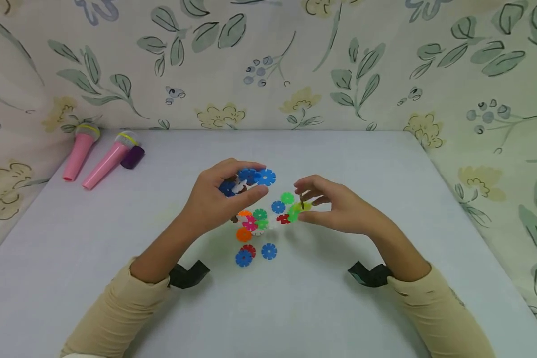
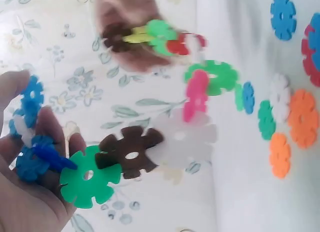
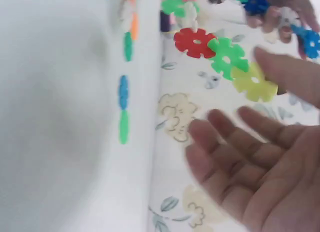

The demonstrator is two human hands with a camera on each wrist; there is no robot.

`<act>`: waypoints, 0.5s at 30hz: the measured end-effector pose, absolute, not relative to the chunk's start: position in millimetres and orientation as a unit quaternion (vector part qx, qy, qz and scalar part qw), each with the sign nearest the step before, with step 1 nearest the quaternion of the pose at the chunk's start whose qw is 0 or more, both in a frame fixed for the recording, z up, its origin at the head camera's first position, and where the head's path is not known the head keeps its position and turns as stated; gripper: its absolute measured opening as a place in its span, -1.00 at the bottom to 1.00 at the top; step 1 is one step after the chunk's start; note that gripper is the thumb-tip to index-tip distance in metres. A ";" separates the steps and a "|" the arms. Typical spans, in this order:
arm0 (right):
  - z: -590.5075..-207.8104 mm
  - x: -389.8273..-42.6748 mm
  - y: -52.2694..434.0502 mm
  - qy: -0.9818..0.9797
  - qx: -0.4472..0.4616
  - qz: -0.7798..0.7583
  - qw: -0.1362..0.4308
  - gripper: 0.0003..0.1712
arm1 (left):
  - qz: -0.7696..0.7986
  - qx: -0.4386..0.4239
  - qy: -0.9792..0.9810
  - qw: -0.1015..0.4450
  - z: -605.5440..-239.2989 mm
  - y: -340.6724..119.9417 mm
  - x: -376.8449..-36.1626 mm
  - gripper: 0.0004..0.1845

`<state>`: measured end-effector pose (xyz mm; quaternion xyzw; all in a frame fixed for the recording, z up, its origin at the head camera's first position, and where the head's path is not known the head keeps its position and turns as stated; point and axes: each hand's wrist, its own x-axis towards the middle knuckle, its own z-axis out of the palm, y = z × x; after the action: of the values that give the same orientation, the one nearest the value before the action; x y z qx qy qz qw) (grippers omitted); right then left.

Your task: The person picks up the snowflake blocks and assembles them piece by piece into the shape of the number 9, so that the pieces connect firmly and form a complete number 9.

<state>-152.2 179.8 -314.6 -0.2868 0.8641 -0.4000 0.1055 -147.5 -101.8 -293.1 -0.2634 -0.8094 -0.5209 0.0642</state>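
A chain of interlocking flower-shaped plastic discs stretches between the hands, with blue, green, brown, white, pink, red and yellow pieces. My left hand grips the blue end, fingers and thumb curled around several blue discs and a white one. At the far end, a yellow disc joins a brown disc. My right hand is beside that end with its fingers spread from the thumb. The thumb partly hides the brown disc in the right wrist view; whether they touch is unclear.
Loose discs lie on the white table below the hands, among them an orange disc and a blue disc. Two pink microphones and a dark purple object lie at the back left. Floral cloth hangs behind.
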 end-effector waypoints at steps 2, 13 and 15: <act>-324.7 -154.2 175.6 0.877 -0.291 -0.358 0.133 -0.52 | -0.491 -0.266 -0.827 0.073 -289.9 -103.9 -146.4 -0.62; -356.0 -132.9 132.2 0.871 -0.412 -0.199 0.179 -0.58 | -0.483 -0.318 -0.814 0.048 -283.4 -113.2 -144.2 -0.63; -356.9 -129.5 129.3 0.877 -0.407 -0.188 0.173 -0.63 | -0.483 -0.321 -0.814 0.046 -283.4 -112.4 -144.1 -0.62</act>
<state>-129.5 129.3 -356.9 -0.4072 0.8770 -0.1875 0.1731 -144.1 -112.4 -283.4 -0.3212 -0.8135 -0.4826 0.0461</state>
